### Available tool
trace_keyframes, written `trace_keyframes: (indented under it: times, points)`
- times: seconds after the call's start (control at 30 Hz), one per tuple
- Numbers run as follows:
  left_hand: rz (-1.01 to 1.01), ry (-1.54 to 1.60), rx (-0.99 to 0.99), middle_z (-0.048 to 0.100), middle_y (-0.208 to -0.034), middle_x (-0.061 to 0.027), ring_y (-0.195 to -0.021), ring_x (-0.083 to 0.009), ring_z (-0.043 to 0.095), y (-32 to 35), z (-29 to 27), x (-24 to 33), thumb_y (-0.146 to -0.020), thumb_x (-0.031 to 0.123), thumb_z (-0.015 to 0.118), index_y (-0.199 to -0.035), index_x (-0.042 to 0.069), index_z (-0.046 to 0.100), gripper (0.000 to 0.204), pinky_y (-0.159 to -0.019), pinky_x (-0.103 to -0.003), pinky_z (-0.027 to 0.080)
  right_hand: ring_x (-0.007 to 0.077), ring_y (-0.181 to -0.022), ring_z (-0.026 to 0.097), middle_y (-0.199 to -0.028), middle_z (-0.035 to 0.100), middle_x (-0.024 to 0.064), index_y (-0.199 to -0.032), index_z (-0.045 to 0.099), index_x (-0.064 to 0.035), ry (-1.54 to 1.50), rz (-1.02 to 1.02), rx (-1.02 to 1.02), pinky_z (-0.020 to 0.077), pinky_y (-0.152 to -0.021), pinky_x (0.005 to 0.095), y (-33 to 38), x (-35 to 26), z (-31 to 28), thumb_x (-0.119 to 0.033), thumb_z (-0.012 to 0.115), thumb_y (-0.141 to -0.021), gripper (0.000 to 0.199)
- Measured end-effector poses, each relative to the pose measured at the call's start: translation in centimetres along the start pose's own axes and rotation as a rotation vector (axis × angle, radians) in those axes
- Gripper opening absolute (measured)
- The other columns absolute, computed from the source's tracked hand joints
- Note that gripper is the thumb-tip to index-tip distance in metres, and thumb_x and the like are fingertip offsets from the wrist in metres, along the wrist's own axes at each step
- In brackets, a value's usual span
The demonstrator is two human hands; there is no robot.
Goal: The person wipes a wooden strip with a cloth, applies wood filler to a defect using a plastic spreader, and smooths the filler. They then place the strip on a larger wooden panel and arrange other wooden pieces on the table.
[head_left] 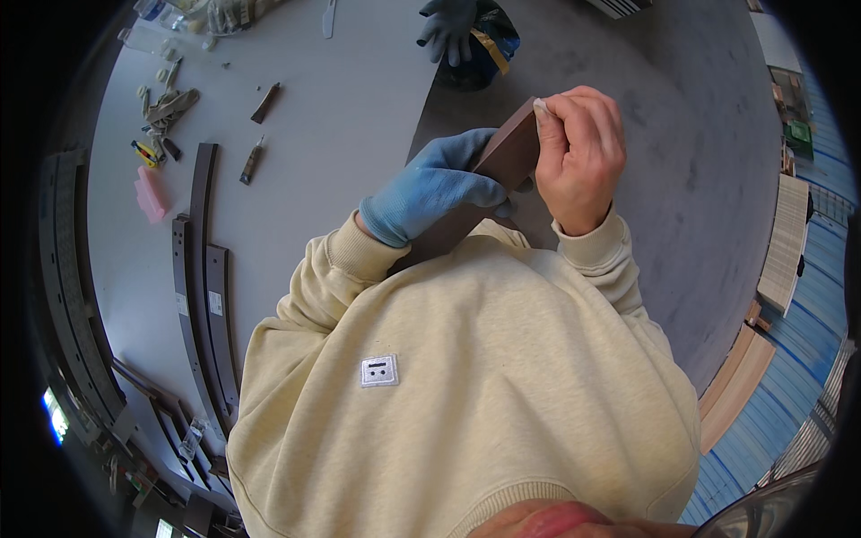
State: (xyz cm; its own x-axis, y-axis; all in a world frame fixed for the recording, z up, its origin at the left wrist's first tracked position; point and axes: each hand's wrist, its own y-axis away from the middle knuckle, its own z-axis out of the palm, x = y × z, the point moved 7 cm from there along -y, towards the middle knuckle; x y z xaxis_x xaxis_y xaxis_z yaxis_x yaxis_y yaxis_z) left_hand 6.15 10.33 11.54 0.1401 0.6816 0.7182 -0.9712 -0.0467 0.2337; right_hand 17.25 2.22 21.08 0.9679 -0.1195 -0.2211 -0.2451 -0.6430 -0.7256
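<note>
Basically, we've got the brown board (513, 148) upper center of frame, long axis diag. from lower left to upper right, lower end hidden behind our sweatshirt (538, 359). Our gloved L hand (430, 184) grasps it approx. midway along the visible part, fingers wrapped round it. Our bare R hand (585, 152) is nearer the upper end: fingers curled, thumb tip right by the corner, board lying just left of them; can't tell if they're pinching it or some small bit. Bench (700, 179) below, w/ a gray glove (447, 34) up top, 2 small tubes (252, 163) upper left, brown strips (203, 260) farther left.
</note>
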Motion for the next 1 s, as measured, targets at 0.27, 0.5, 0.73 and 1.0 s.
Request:
trace_keyframes:
  times: [0.27,0.5,0.73,1.0]
  points:
    - [-0.058,-0.012,0.002,0.069,-0.125,-0.0095,-0.111,-0.0184,0.065,-0.3,-0.1,-0.7,-0.087,0.008,0.076,-0.148,-0.001,0.053,0.066,-0.101,-0.030,0.052,0.0319,-0.091,0.066,-0.089,0.065,0.0098,-0.097,0.069,-0.0049,0.063,-0.018,0.097,0.0544,-0.078,0.0405,-1.0,1.3,1.2,-0.004,0.076,-0.090,0.010]
    - [-0.074,0.020,0.007,0.070,-0.128,-0.0134,-0.114,-0.0226,0.067,0.2,-0.7,-0.1,-0.085,0.008,0.075,-0.150,-0.002,0.051,0.071,-0.104,-0.032,0.052,0.0282,-0.084,0.066,-0.088,0.070,0.0089,-0.098,0.070,-0.0037,-0.015,0.136,0.204,0.0536,-0.072,0.0373,-0.9,3.4,-2.4,-0.003,0.079,-0.089,0.013]
    - [-0.086,0.018,0.003,0.069,-0.130,-0.0184,-0.119,-0.0266,0.068,-0.3,-1.0,-0.5,-0.084,0.006,0.073,-0.148,-0.004,0.051,0.068,-0.107,-0.035,0.051,0.0215,-0.072,0.066,-0.091,0.068,0.0085,-0.099,0.074,-0.0054,-0.132,0.253,-0.005,0.0523,-0.060,0.0320,0.9,2.4,-2.1,-0.003,0.080,-0.090,0.011]
    - [-0.081,0.010,0.014,0.070,-0.125,-0.0135,-0.111,-0.0221,0.066,0.1,-0.6,0.1,-0.083,0.010,0.075,-0.146,-0.003,0.054,0.068,-0.100,-0.031,0.052,0.0226,-0.071,0.067,-0.093,0.068,0.0078,-0.099,0.074,-0.0057,-0.155,0.175,-0.035,0.0541,-0.060,0.0323,0.7,2.4,-0.8,-0.003,0.079,-0.090,0.011]
